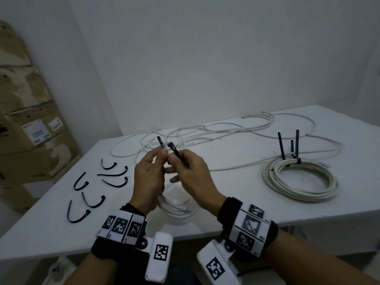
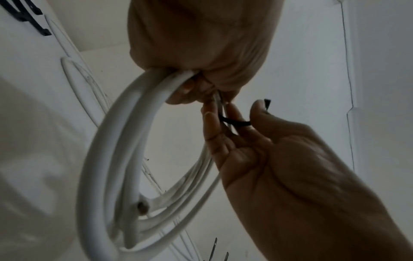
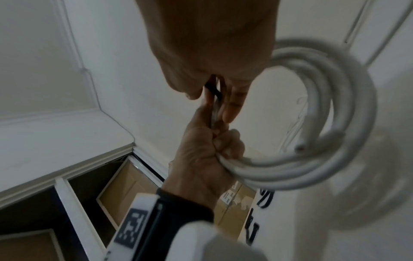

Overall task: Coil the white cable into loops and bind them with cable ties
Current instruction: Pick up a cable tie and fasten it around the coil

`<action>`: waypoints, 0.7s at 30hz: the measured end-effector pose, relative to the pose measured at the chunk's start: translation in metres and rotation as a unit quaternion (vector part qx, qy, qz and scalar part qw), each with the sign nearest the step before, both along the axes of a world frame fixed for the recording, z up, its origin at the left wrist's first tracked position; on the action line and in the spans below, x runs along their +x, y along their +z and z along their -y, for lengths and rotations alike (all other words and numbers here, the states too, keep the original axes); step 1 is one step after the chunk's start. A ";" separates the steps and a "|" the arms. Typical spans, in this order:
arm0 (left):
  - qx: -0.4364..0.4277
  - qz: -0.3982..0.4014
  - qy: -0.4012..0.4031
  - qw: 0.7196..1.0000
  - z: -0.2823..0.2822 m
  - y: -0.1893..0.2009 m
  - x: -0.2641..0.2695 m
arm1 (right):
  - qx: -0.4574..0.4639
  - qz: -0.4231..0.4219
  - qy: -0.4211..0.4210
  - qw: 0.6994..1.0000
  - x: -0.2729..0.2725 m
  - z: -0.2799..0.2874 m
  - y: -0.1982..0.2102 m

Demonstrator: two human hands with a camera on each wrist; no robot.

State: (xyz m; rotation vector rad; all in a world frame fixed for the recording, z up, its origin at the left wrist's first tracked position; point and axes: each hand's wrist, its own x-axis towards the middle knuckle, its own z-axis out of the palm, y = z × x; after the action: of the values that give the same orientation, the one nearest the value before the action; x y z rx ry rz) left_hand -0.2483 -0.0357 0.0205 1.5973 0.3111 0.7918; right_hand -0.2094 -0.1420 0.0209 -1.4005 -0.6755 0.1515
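Two hands at the centre of the head view, raised above a white table point(image 1: 236, 206).

Left hand point(image 1: 149, 179): lower fingers curled round a small coil of white cable point(image 1: 176, 208) that hangs beneath it; thumb and forefinger pinch one end of a black cable tie point(image 1: 173, 150). In the left wrist view the coil point(image 2: 116, 159) runs down the left half of the frame, one cut end showing near the bottom.

Right hand point(image 1: 185, 171): thumb and forefinger pinch the other end of the same tie, remaining fingers loosely spread. The two tie ends stand just apart above the fingertips (the band itself passes between the fingers of both hands, seen in the wrist views).

Loose white cable point(image 1: 216, 132): sprawled in wide curves across the far part of the table, upper centre of the head view.

Bound coil point(image 1: 300, 177): flat on the table at right, with black tie tails point(image 1: 287, 145) sticking upward from its far edge.

Spare black ties point(image 1: 92, 186): several, curved, scattered at left of the table.

Cardboard boxes point(image 1: 26, 120): stacked at far left.
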 end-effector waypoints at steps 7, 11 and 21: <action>0.008 -0.016 0.045 0.999 -0.001 -0.014 0.003 | -0.134 0.179 -0.039 0.974 0.016 0.025 0.014; -0.021 -0.021 0.034 0.999 0.005 -0.009 0.006 | -0.179 0.130 -0.005 0.975 0.020 0.030 0.008; -0.080 -0.012 -0.002 0.997 0.011 0.011 0.011 | -0.372 0.119 0.035 0.920 0.013 0.011 0.001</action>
State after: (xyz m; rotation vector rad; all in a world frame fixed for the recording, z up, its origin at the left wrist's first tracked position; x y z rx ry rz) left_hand -0.2369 -0.0471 0.0314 1.4581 0.3798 0.7276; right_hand -0.1964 -0.1528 0.0221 -2.1510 -0.9230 0.3204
